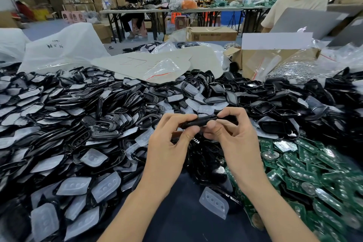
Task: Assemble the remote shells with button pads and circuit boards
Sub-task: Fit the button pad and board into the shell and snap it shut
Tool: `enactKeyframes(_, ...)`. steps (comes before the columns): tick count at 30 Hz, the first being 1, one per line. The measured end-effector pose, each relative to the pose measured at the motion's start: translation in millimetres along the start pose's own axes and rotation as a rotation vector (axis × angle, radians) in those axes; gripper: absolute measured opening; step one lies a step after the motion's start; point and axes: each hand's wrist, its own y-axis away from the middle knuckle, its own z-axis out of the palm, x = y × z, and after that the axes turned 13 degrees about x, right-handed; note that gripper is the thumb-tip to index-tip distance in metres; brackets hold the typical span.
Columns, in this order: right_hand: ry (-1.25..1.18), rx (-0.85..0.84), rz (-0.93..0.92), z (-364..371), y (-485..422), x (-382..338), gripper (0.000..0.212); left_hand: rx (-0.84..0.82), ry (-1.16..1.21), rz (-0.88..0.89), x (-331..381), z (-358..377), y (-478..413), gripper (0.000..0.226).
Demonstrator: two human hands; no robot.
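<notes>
Black plastic shell (198, 121), edge-on, pinched just above the heap (78, 114).
Left hand (167, 143) grips one end, right hand (235, 139) the other, thumbs on the near side; it looks light, stiff and probably slick, so squeeze along the rims.
</notes>
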Motion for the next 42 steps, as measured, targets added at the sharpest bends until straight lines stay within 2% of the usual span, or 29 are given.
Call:
enactKeyframes(8,0.099,-0.02,-0.066,-3,0,3,0.015,-0.024,0.074,-0.076,7,-1,1,0.039)
enactKeyframes(13,0.189,-0.05,-0.112,-2,1,7,0.024,-0.034,0.113,-0.141,9,-3,2,0.033)
enactKeyframes(17,0.188,-0.049,-0.106,-3,0,7,0.03,-0.026,0.13,-0.19,6,-2,2,0.033)
enactKeyframes(23,0.204,-0.045,-0.073,-3,-2,8,0.026,0.007,0.133,-0.224,8,-2,0,0.043)
enactKeyframes(34,0.159,-0.017,-0.064,-1,1,6,0.021,0.024,0.109,-0.144,7,0,2,0.039)
enactKeyframes(38,0.04,-0.014,0.049,0,-1,7,0.016,0.02,0.04,0.014,4,0,2,0.04)
enactKeyframes(42,-0.142,-0.027,0.222,0,-4,9,0.02,0.007,-0.046,0.073,-1,-1,2,0.021)
